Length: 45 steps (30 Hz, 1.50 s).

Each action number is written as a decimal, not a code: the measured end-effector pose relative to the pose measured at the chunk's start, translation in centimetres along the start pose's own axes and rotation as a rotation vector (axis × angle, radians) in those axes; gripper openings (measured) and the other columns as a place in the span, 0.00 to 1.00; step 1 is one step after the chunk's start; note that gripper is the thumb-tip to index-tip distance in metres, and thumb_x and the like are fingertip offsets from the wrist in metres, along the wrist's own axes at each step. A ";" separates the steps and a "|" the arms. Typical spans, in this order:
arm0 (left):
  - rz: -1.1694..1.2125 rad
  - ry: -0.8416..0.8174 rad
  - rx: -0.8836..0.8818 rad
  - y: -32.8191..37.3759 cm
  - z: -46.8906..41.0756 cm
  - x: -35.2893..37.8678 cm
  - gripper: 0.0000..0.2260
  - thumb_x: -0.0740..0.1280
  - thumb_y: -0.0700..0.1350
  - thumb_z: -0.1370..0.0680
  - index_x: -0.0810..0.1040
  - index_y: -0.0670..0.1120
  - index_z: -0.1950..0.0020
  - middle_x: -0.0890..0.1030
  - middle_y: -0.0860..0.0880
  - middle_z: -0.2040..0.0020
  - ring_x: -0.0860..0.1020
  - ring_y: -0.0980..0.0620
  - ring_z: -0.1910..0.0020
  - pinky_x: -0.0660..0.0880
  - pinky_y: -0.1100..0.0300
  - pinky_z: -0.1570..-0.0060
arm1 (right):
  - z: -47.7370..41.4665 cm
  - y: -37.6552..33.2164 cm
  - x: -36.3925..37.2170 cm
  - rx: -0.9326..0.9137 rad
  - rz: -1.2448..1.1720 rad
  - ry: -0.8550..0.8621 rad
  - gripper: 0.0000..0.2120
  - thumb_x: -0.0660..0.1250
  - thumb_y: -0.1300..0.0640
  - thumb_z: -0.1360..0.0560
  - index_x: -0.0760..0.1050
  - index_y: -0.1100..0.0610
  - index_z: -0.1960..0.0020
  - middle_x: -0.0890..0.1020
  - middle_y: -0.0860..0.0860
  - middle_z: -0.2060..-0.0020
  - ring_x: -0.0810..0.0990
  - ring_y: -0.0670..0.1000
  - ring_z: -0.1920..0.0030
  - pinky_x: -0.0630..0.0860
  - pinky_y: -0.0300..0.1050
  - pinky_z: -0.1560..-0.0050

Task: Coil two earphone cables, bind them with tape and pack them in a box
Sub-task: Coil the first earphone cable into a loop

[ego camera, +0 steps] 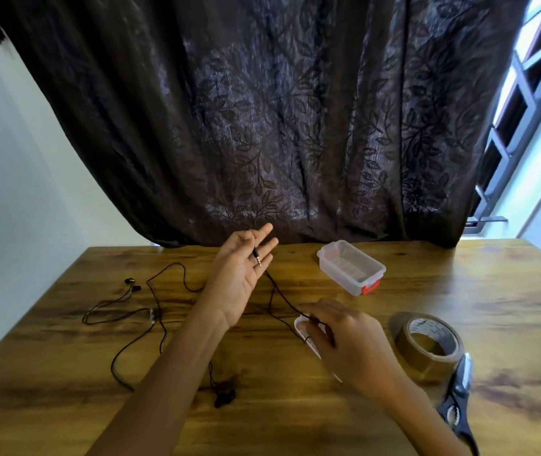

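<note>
Running from your left hand (242, 278) down to your right hand (344, 337), the earphone cable (271, 291) hangs uncoiled above the tabletop (493, 291). Your left hand is raised palm-up, fingers straight, with the jack plug (257, 257) nipped between two of them. Your right hand's curled fingers pinch the cable over a white lid (298, 324). The second earphone cable (160, 327) sprawls loose to the left, partly hidden by your left forearm. Beyond, the clear box (338, 274) stands open. A brown tape roll (427, 358) and scissors (456, 399) lie on the right.
</note>
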<state>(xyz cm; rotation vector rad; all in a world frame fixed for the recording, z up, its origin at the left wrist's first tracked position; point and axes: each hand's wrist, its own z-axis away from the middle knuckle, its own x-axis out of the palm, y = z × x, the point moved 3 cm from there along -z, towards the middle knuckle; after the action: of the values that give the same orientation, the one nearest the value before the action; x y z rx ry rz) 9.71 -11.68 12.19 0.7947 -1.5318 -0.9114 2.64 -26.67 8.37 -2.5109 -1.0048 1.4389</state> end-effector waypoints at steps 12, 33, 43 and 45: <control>-0.397 -0.201 0.070 0.2 0.6 4.0 0.11 0.53 0.43 0.18 0.76 0.46 0.49 0.82 0.48 0.61 0.80 0.53 0.61 0.76 0.51 0.47 | -8.8 -0.9 -7.0 -0.213 -0.149 0.125 0.08 0.66 0.50 0.29 0.83 0.49 0.55 0.80 0.46 0.63 0.75 0.42 0.62 0.76 0.46 0.63; -0.061 -0.552 0.100 7.7 -2.9 13.5 0.14 0.52 0.46 0.19 0.77 0.45 0.46 0.82 0.48 0.65 0.80 0.55 0.70 0.81 0.61 0.63 | -12.7 4.7 -10.0 0.139 -0.619 0.300 0.11 0.59 0.59 0.21 0.75 0.53 0.60 0.76 0.47 0.73 0.72 0.48 0.76 0.70 0.45 0.74; -0.120 -0.392 0.190 8.8 -5.0 13.4 0.13 0.52 0.44 0.18 0.76 0.50 0.46 0.81 0.49 0.44 0.78 0.50 0.41 0.71 0.55 0.36 | -8.2 5.8 -6.9 0.240 -0.394 0.081 0.10 0.55 0.59 0.20 0.74 0.59 0.50 0.77 0.47 0.70 0.73 0.42 0.75 0.67 0.33 0.75; -0.138 -0.366 0.203 8.8 -5.3 13.1 0.13 0.52 0.44 0.18 0.76 0.50 0.46 0.80 0.49 0.44 0.77 0.51 0.40 0.69 0.56 0.35 | -8.0 5.3 -7.6 0.166 -0.242 0.070 0.09 0.56 0.60 0.20 0.74 0.61 0.48 0.78 0.50 0.66 0.75 0.44 0.71 0.71 0.38 0.70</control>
<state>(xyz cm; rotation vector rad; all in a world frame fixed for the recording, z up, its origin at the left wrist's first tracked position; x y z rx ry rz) 13.05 -19.66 26.44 0.9238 -1.9304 -1.0559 9.03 -33.27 16.51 -2.2207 -1.0845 1.2973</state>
